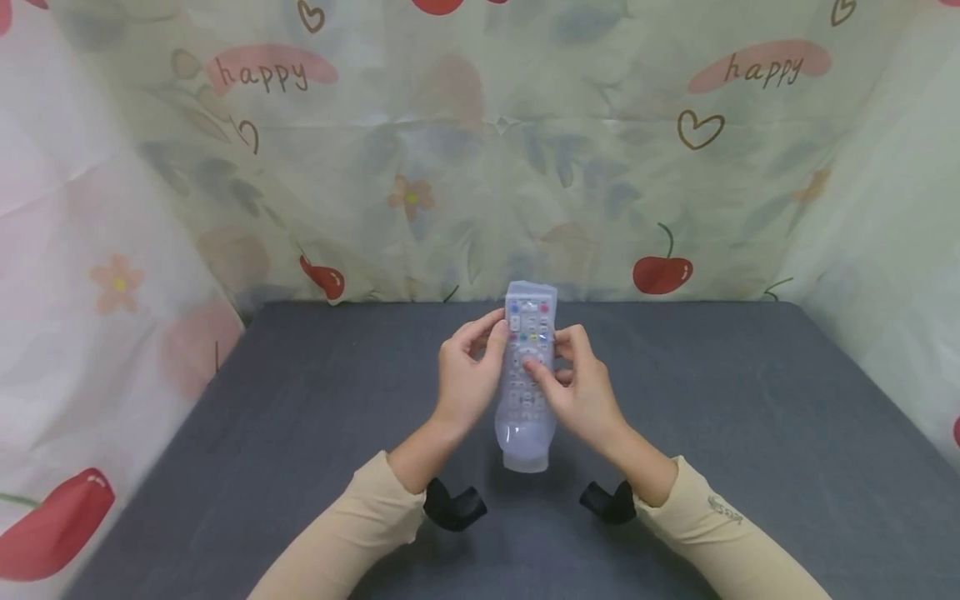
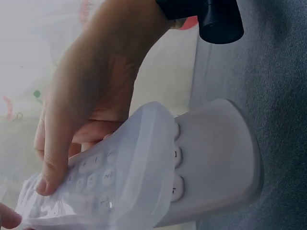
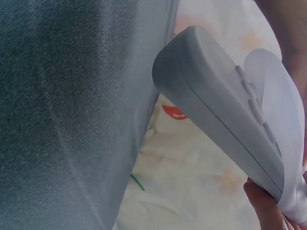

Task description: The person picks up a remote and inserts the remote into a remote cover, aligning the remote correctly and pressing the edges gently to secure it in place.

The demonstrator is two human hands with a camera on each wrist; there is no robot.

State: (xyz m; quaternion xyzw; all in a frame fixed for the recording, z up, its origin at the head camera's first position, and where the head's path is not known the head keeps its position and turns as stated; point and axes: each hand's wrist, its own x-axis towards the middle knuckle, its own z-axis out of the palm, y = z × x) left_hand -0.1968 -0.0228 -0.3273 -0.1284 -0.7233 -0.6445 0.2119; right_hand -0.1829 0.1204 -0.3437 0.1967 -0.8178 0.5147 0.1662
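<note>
A light grey remote control [image 2: 216, 158] stands tilted above the table, most of its length inside a translucent cover [image 1: 525, 408]. The remote's lower end sticks out bare past the cover's flared mouth, clearest in the right wrist view. My left hand [image 1: 468, 367] pinches the covered remote along its left edge near the top, thumb on the front. On the other side my right hand [image 1: 585, 387] grips it, thumb across the buttons and fingers behind. Number keys show through the cover [image 2: 144, 143] in the left wrist view. In the right wrist view, fingertips [image 3: 264, 203] touch the cover's underside.
A dark grey cloth-covered table [image 1: 337, 400] spreads under the hands. Patterned curtain [image 1: 495, 167] hangs behind it and along both sides. Black wrist-worn mounts [image 1: 455, 506] sit below each wrist, close above the table.
</note>
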